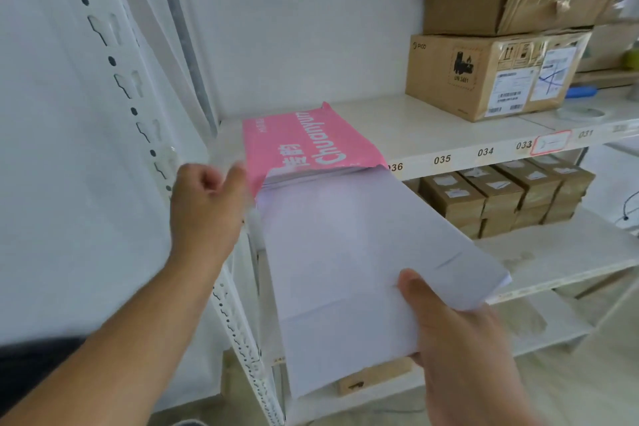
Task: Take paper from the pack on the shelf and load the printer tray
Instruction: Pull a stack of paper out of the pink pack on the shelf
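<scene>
- At centre left, the left hand (207, 207) rests against the torn edge of the pink pack (304, 145), thumb near the wrapper and the other fingers curled loosely inward. I judge it steadies the pack so it does not slide off with the sheets. Blur hides whether the thumb actually pinches the wrapper.
- The pack lies on the white shelf (449, 135) at mid-frame, open end facing outward, which suits drawing paper straight out.
- A wad of white paper (345, 252) slants from the pack's mouth toward lower centre, its far end apparently still inside the wrapper.
- At lower right, the right hand (460, 332) pinches the wad's near corner, thumb on top; the fingers beneath are hidden.
- Cardboard boxes (494, 76) sit at upper right.
- No printer or tray is in view.
</scene>
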Available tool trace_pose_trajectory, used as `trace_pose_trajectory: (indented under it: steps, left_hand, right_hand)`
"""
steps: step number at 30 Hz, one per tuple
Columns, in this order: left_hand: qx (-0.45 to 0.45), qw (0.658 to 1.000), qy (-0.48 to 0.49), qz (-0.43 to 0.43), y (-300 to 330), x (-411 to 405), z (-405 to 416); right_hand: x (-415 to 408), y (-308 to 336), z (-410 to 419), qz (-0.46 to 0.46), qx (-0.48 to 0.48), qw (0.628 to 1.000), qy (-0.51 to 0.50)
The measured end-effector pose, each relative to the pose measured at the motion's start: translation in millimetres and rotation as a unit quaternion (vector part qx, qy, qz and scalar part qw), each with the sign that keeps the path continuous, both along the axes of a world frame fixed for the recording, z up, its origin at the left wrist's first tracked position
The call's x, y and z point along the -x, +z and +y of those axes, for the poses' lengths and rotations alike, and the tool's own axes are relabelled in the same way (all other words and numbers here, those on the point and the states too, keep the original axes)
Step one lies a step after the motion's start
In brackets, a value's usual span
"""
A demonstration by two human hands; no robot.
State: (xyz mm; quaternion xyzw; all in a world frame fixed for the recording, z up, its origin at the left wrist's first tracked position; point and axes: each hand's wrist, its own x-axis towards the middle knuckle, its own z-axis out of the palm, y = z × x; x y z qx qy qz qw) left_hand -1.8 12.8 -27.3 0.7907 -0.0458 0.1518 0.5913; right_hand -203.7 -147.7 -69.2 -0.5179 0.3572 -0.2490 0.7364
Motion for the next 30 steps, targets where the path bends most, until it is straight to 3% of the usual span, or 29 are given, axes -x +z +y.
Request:
trace_pose_trajectory:
  steps: [1,2,3,4,12,18,24,30]
  left_hand:
    - [0.099,0.986,-0.037,0.128,-9,24,6]
    - [0.151,0.949,-0.115,0.252,-19,42,6]
    - [0.164,0.907,-0.196,0.334,-27,56,3]
    - [0.164,0.883,-0.250,0.362,-34,63,-2]
    - [0.150,0.916,-0.179,0.327,-36,74,-17]
    - [0.128,0.926,-0.160,0.316,-17,114,-13]
    - [0.103,0.937,-0.174,0.285,-12,178,-20]
    - [0.103,0.962,-0.164,0.193,-24,236,-18]
  right_hand:
    - [2,-2,1,0.000,-0.005,1.000,-0.001]
    - [2,-6,3,0.002,-0.006,1.000,-0.003]
    - [3,-9,5,0.005,-0.003,1.000,0.000]
    - [4,-12,8,0.006,0.001,1.000,0.004]
    - [24,-10,-5,-0.048,-0.066,0.991,0.110]
    - [65,20,-88,-0.082,-0.182,0.943,0.265]
    - [88,28,-118,-0.009,-0.052,0.930,0.363]
    - [127,6,-115,0.035,-0.047,0.900,0.432]
